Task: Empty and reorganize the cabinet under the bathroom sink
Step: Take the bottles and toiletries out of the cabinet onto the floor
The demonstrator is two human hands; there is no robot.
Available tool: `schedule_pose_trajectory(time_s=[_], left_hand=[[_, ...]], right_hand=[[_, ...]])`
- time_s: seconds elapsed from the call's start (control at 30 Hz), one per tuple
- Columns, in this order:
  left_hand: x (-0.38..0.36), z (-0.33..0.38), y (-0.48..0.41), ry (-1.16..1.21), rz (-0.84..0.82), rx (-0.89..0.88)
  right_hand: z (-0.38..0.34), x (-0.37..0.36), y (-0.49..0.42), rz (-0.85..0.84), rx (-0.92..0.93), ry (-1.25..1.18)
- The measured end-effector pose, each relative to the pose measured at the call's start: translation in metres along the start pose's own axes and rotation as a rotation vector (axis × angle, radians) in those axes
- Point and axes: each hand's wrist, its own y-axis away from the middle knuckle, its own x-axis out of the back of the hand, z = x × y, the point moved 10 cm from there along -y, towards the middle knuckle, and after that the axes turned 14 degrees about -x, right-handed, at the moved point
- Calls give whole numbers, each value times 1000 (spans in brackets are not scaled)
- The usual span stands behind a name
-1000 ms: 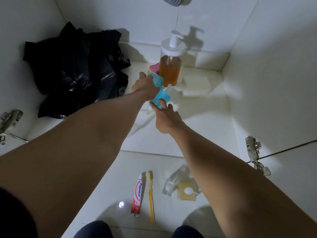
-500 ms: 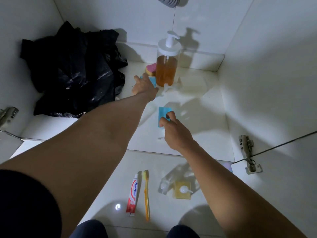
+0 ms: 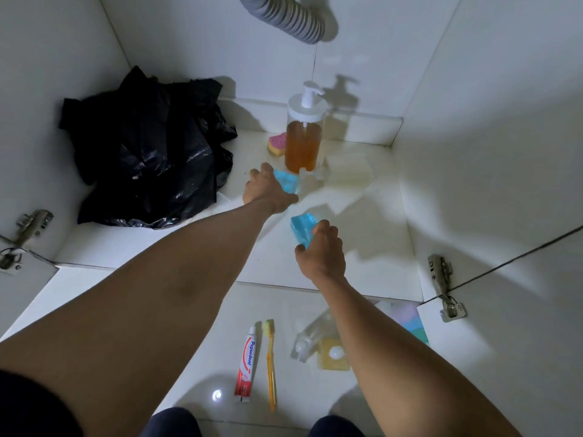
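- A metal door hinge [image 3: 30, 225] sits at the cabinet's left edge.
- A crumpled black plastic bag [image 3: 148, 152] fills the back left corner of the white cabinet floor [image 3: 362, 247].
- The person's left hand [image 3: 268, 190] reaches deep into the cabinet, just right of the bag. Its thumb and fingers curl round the far blue packet [image 3: 287, 181], which lies low on the cabinet floor.
- A pink and yellow sponge [image 3: 277, 143] lies behind that hand, touching or just beside a pump bottle [image 3: 304, 140] of orange liquid that stands upright near the back wall.
- A grey ribbed drain hose [image 3: 293, 17] hangs overhead.
- On the tiled floor outside the cabinet, a red and white toothpaste tube [image 3: 247, 362] and a yellow toothbrush [image 3: 270, 364] lie side by side.
- The right hand [image 3: 321, 253] is nearer the cabinet's front edge, its fingers closed round the near blue packet [image 3: 301, 230].
- A clear bottle [image 3: 307, 340] lies on the tiles beside a small yellow container [image 3: 332, 357], both partly hidden by the right forearm.
- A pale white block [image 3: 348, 168] rests on the cabinet floor, right of the pump bottle.
- A second hinge [image 3: 441, 288] is at the right edge.
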Motion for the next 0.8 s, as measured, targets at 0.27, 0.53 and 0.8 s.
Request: schedule_pose_trajectory(time_s=[0.27,0.53,0.8], left_hand=[[41,46,49,-140,-27,-202],[78,84,135,-256,-83,-372],[47,72,221,-342,-247,-424]], right_hand=[[13,53,25,-52,-2,-20],[7,98,80,-123,23,31],[41,69,131,-270,28,224]])
